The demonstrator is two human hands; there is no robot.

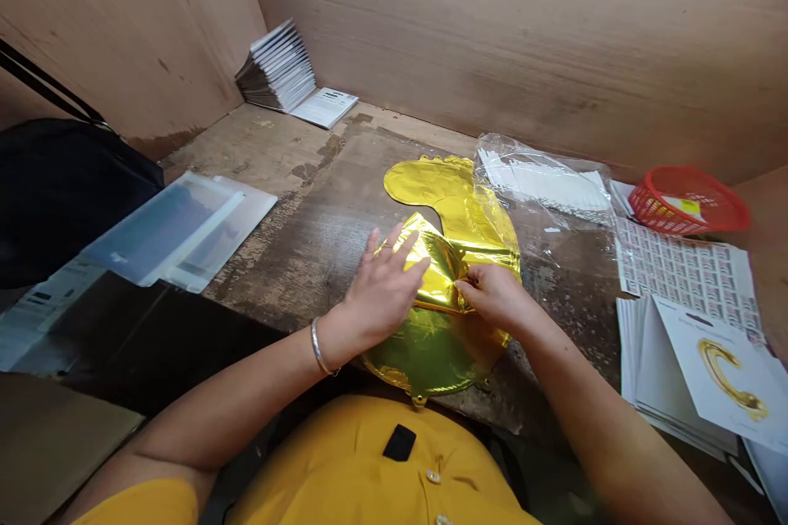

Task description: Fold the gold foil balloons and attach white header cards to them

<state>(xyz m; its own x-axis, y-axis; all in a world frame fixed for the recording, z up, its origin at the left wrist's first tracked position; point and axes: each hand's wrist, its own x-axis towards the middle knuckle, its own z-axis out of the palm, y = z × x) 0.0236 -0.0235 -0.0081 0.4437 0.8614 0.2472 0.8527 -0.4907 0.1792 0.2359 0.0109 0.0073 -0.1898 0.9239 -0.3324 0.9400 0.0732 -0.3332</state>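
Note:
A shiny gold foil balloon (455,197), flat and C-shaped, lies on the dark worn table in front of me. Part of it is folded over in the middle, and its lower end reaches the table's near edge. My left hand (385,283) rests on the folded part with its fingers spread. Thumb and fingers of my right hand (489,291) pinch the crumpled right side of that fold.
At right are a red basket (707,217), a sticker sheet (689,271) and white cards (732,369) picturing a gold C. Behind the balloon lies a clear bag (542,180) of white strips. Plastic sleeves (185,225) lie left; a card stack (280,66) leans in the back corner.

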